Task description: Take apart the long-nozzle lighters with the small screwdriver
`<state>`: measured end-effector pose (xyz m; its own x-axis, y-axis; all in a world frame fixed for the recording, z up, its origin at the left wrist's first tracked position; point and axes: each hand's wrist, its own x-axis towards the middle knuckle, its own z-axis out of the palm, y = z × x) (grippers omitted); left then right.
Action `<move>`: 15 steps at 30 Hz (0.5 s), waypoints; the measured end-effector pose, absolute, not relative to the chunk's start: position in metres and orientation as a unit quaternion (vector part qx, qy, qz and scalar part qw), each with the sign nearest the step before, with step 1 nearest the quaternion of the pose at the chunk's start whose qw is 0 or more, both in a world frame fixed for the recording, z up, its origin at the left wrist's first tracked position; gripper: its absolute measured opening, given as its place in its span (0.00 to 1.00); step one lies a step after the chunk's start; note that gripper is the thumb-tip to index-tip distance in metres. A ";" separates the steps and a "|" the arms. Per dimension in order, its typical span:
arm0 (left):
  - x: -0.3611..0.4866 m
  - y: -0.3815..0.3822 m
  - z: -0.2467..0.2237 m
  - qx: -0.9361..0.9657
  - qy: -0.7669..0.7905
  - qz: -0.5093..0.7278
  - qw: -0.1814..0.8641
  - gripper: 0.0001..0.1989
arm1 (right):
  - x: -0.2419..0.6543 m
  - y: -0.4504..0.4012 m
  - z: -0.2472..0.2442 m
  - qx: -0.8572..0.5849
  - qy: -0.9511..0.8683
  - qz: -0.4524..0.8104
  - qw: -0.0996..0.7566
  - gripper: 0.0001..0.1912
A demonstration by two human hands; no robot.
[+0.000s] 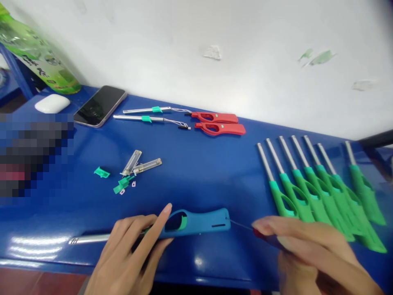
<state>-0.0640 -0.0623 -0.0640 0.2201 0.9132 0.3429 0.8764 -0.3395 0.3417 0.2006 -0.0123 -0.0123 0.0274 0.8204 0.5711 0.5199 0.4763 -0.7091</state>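
Observation:
My left hand (132,246) is closed around the neck of a blue long-nosed gas lighter (205,221) lying near the table's front edge. The lighter's silver tube (92,238) sticks out to the left of my fingers, and its green trigger (183,222) shows in the finger loop. My right hand (310,250) grips a screwdriver (259,233) with a thin shaft and a dark red handle mostly hidden by the fingers. Its tip meets the butt end of the blue lighter; whether it sits in a hole there I cannot tell.
Several green lighters (310,192) lie at the right. Behind are two red lighter handles (227,129) and two wired silver tubes (138,118). Clear fuel tanks (147,165) and green plastic parts (124,183) lie left of centre. A phone (101,106), white case (52,103) and bottle (37,53) stand back left.

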 end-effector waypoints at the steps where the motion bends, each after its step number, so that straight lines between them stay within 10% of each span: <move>1: -0.064 -0.062 -0.064 0.781 0.572 0.248 0.035 0.31 | 0.197 -0.012 -0.012 -0.503 -0.661 0.146 0.536 0.13; 15: -0.067 -0.062 -0.067 0.784 0.568 0.249 0.036 0.31 | 0.194 0.003 -0.012 -0.426 -0.679 0.184 0.569 0.09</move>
